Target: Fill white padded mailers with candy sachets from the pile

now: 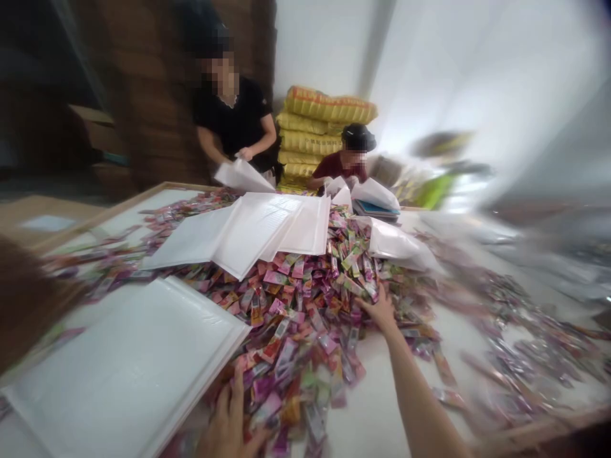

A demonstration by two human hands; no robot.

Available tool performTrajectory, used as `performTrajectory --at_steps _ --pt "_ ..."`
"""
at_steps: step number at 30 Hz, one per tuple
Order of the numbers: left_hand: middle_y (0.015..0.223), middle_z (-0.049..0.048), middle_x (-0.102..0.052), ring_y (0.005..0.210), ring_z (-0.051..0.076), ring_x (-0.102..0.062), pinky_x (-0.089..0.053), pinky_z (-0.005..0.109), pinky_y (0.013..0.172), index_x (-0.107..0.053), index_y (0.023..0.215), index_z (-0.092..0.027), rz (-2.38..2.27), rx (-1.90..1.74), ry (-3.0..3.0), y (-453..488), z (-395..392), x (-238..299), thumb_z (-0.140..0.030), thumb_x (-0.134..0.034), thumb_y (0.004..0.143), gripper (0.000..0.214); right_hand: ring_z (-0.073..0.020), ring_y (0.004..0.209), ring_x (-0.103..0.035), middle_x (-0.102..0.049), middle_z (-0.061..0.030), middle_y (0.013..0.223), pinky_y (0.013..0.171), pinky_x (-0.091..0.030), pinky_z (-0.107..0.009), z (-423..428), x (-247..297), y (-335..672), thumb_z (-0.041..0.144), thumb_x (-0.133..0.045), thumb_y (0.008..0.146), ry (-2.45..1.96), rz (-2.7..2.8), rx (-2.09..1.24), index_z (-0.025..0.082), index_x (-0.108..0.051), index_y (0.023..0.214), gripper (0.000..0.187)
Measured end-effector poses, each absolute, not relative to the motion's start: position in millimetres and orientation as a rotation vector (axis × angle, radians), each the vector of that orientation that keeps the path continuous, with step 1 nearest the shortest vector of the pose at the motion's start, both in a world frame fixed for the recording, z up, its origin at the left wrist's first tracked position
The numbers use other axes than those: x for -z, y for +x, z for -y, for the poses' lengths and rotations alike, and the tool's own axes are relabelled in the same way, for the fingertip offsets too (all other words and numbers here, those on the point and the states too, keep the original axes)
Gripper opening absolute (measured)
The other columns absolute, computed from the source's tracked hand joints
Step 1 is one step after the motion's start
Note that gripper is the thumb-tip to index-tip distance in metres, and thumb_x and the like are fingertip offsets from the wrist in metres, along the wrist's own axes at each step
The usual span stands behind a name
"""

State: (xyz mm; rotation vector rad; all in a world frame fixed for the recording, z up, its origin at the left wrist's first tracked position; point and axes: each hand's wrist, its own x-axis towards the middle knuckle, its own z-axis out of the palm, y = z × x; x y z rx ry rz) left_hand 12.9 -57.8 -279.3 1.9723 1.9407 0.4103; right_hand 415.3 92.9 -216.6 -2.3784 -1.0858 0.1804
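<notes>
A wide pile of small colourful sachets (305,305), mostly pink and purple with some green and orange, spreads over the white table. My right hand (380,310) reaches into the pile's right side, fingers apart, touching sachets and gripping none that I can see. At the bottom, my left hand (231,416) lies against the near sachets with its fingers spread, beside a stack of white padded envelopes (128,362). More white padded envelopes (260,226) lie fanned on top of the pile. Another white envelope (401,245) rests further right, above my right hand.
Across the table, a person in black (233,127) handles a white envelope, and a second person in dark red (341,162) bends over others. Yellow sacks (305,140) are stacked behind them. A wooden rim (109,213) edges the table. Loose sachets (525,343) lie scattered at right.
</notes>
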Motion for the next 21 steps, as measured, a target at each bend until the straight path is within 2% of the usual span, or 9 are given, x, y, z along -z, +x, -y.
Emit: performTrajectory --at_steps 2,4,6,8,11,14,17,19,21 --pt "0.143 0.0186 -0.043 0.110 0.034 -0.062 -0.052 0.042 0.083 -0.002 0.157 -0.021 -1.952 -0.359 1.991 34.1 30.1 267.2 -0.035 -0.054 0.082 0.092 -0.0416 0.128 -0.045 -0.043 -0.0201 0.145 0.094 -0.041 -0.055 -95.4 231.4 404.1 0.051 -0.070 0.073 -2.402 1.147 -0.247 0.024 -0.038 0.147 0.085" --pt "0.134 0.0174 -0.045 0.103 0.031 -0.064 -0.051 0.041 0.082 -0.016 0.155 -0.020 -1.914 -0.311 2.042 51.8 5.3 257.6 -0.033 -0.054 0.083 0.083 -0.0330 0.119 -0.054 -0.054 -0.0151 0.133 0.093 -0.043 -0.043 -85.5 243.1 377.7 0.039 -0.066 0.077 -2.308 1.285 -0.269 0.024 -0.049 0.139 0.065" --pt "0.127 0.0163 -0.046 0.099 0.030 -0.065 -0.050 0.041 0.084 -0.034 0.148 -0.019 -1.866 -0.290 2.072 63.7 -11.0 252.3 -0.031 -0.054 0.083 0.069 -0.0261 0.109 -0.059 -0.062 -0.0098 0.118 0.091 -0.044 -0.034 -65.4 248.3 350.3 0.030 -0.066 0.076 -2.163 1.448 -0.299 0.024 -0.055 0.132 0.057" --pt "0.126 0.0167 -0.046 0.102 0.030 -0.064 -0.050 0.042 0.087 -0.042 0.142 -0.018 -1.826 -0.306 2.047 66.6 -16.4 250.5 -0.029 -0.055 0.082 0.063 -0.0246 0.104 -0.060 -0.064 -0.0079 0.111 0.090 -0.045 -0.032 -39.6 244.4 336.0 0.027 -0.069 0.071 -2.028 1.576 -0.351 0.021 -0.059 0.125 0.056" --pt "0.136 0.0180 -0.043 0.124 0.034 -0.054 -0.046 0.045 0.099 -0.030 0.149 -0.019 -1.734 -0.443 1.958 51.4 -6.4 253.9 -0.031 -0.062 0.076 0.081 -0.0265 0.103 -0.061 -0.066 -0.0102 0.113 0.089 -0.047 -0.035 -0.7 224.0 360.8 0.035 -0.076 0.064 -1.821 1.684 -0.613 0.017 -0.061 0.121 0.061" --pt "0.150 0.0167 -0.036 0.143 0.034 -0.034 -0.036 0.050 0.112 -0.018 0.154 -0.021 -1.697 -0.677 1.879 26.5 13.2 264.3 -0.044 -0.063 0.077 0.092 -0.0274 0.098 -0.065 -0.070 -0.0099 0.111 0.084 -0.052 -0.039 26.0 206.5 436.9 0.051 -0.071 0.070 -1.725 1.481 -0.866 0.019 -0.064 0.119 0.059" --pt "0.155 0.0182 -0.033 0.145 0.034 -0.030 -0.030 0.052 0.116 -0.019 0.154 -0.017 -1.850 -0.859 1.715 21.0 22.8 276.9 -0.058 -0.051 0.084 0.087 -0.0318 0.091 -0.068 -0.073 -0.0135 0.098 0.077 -0.053 -0.043 31.9 210.0 511.8 0.063 -0.065 0.070 -1.880 1.102 -0.603 0.021 -0.069 0.112 0.059" --pt "0.153 0.0199 -0.038 0.142 0.035 -0.036 -0.031 0.053 0.115 -0.020 0.154 -0.014 -1.961 -0.890 1.609 36.8 18.2 281.6 -0.059 -0.046 0.087 0.084 -0.0354 0.097 -0.067 -0.072 -0.0163 0.102 0.080 -0.052 -0.047 25.8 221.7 528.6 0.068 -0.064 0.067 -1.997 0.958 -0.439 0.022 -0.065 0.121 0.071" --pt "0.145 0.0225 -0.047 0.136 0.036 -0.042 -0.036 0.053 0.111 -0.023 0.152 -0.010 -2.040 -0.889 1.595 65.3 8.2 281.4 -0.056 -0.045 0.089 0.081 -0.0361 0.108 -0.064 -0.070 -0.0178 0.113 0.087 -0.050 -0.050 15.5 235.1 508.3 0.073 -0.055 0.070 -2.049 0.988 -0.419 0.021 -0.056 0.133 0.082"
